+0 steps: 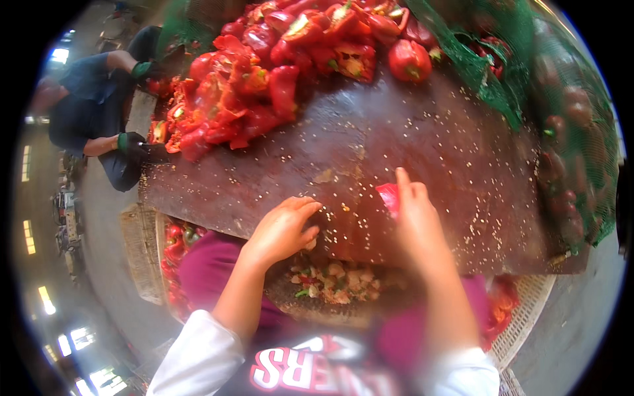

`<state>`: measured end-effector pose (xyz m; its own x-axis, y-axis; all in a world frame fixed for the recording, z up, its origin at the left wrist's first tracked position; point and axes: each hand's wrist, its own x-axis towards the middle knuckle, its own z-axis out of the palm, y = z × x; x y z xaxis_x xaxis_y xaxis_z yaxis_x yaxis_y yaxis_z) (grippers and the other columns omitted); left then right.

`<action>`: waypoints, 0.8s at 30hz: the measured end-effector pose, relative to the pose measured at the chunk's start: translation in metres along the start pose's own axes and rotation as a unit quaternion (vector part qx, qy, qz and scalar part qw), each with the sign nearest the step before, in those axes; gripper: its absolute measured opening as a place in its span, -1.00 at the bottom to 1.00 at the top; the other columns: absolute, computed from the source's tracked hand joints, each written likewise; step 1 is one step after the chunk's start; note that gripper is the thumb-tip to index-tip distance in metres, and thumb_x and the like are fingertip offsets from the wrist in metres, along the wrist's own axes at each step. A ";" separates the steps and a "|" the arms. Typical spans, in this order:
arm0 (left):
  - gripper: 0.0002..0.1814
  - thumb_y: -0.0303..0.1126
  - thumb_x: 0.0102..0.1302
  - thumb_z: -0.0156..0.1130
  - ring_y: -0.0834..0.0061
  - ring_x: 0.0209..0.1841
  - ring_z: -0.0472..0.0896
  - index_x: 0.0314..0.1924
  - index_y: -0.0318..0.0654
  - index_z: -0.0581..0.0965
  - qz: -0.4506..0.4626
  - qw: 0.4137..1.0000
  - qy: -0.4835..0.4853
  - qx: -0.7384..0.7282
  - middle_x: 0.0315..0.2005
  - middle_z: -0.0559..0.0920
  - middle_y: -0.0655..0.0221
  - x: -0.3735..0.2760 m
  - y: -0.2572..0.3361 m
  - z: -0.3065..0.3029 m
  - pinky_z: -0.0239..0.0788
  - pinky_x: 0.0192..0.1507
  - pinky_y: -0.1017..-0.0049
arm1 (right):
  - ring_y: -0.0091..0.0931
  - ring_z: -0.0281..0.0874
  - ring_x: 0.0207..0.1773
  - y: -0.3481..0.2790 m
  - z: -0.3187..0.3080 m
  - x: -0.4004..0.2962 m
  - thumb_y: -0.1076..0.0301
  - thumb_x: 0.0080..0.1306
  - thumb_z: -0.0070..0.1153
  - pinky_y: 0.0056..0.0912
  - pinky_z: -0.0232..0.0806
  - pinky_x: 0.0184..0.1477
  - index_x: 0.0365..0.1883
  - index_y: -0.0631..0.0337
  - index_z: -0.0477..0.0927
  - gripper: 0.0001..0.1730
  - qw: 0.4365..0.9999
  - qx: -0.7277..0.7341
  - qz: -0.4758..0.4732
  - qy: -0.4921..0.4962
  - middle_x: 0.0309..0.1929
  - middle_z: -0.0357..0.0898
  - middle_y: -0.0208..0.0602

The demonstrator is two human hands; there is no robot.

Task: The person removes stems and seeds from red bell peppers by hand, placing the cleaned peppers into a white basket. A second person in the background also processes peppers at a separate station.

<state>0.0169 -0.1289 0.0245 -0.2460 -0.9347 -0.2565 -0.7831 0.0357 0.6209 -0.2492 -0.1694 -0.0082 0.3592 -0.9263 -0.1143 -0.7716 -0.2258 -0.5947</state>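
My left hand is over the near edge of a brown board strewn with pale seeds, its fingers bent and a small pale piece by the fingertips. My right hand is over the board farther right, with a bright pink-red piece at its left side; whether it is a pepper piece or part of a tool I cannot tell. Beyond my hands lies a heap of cut red bell peppers, with a whole red pepper at its right. Pale pepper cores lie below the board's near edge.
Green mesh sacks of peppers stand at the right. A co-worker in dark gloves sits at the left, holding a blade by the heap. Crates with red peppers flank my legs, one at the lower right and another at the left.
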 end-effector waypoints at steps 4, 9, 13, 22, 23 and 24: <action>-0.76 -0.48 0.20 0.25 0.15 -0.11 0.66 -0.11 -0.34 0.61 -0.032 0.988 0.152 -0.003 -0.20 0.67 0.12 0.027 -0.007 -0.013 0.49 -0.02 0.35 | -0.31 0.60 -0.02 0.001 -0.004 0.011 0.66 0.16 0.18 -0.32 0.48 -0.05 0.37 0.28 0.25 -0.22 0.906 0.394 0.065 0.142 0.05 0.56 -0.10; -0.51 -0.42 0.19 0.28 0.04 0.21 0.44 0.14 -0.34 0.44 0.031 0.928 0.325 0.180 0.10 0.50 0.01 0.121 -0.036 -0.042 0.30 0.24 0.22 | -0.48 0.60 -0.04 0.014 -0.034 0.007 0.64 0.12 0.14 -0.44 0.49 -0.03 0.17 0.35 0.44 -0.43 0.721 0.668 0.176 0.054 0.02 0.59 -0.27; -0.20 -0.21 0.09 0.44 0.04 0.31 0.33 0.29 -0.27 0.28 -0.129 0.928 0.225 0.268 0.23 0.37 0.04 0.206 -0.038 -0.070 0.29 0.28 0.21 | -0.38 0.64 -0.19 0.010 -0.008 0.008 0.61 0.08 -0.01 -0.36 0.51 -0.25 0.02 0.40 0.49 -0.54 0.702 0.669 0.210 0.126 -0.14 0.61 -0.19; -0.51 -0.60 0.11 0.19 0.34 -0.17 0.63 0.08 -0.28 0.35 -0.095 0.925 0.294 -0.222 -0.20 0.59 0.23 0.178 -0.060 -0.030 0.48 -0.08 0.42 | -0.25 0.47 0.23 -0.007 -0.019 0.018 0.74 0.02 -0.04 -0.19 0.50 0.08 0.29 0.29 0.36 -0.25 0.633 0.756 0.161 0.046 0.32 0.39 -0.11; -0.48 -0.63 0.10 0.17 0.39 -0.20 0.63 0.10 -0.31 0.31 -0.067 0.882 0.299 -0.358 -0.22 0.59 0.22 0.162 -0.048 -0.020 0.49 -0.11 0.45 | -0.25 0.44 0.26 -0.010 -0.014 0.016 0.75 0.02 -0.03 -0.19 0.48 0.11 0.30 0.27 0.36 -0.23 0.626 0.765 0.151 0.027 0.34 0.37 -0.11; -0.46 -0.67 0.09 0.14 0.43 -0.24 0.63 0.11 -0.34 0.28 -0.039 0.818 0.301 -0.489 -0.24 0.59 0.22 0.149 -0.035 -0.008 0.51 -0.13 0.48 | -0.29 0.41 0.30 -0.014 -0.013 0.016 0.70 0.04 0.05 -0.25 0.44 0.15 0.34 0.23 0.33 -0.20 0.623 0.766 0.155 -0.001 0.39 0.30 -0.07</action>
<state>0.0119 -0.2721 -0.0293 0.3382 -0.9363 -0.0945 0.1204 -0.0566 0.9911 -0.2394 -0.1846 0.0090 0.3190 -0.8530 -0.4132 0.6037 0.5189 -0.6053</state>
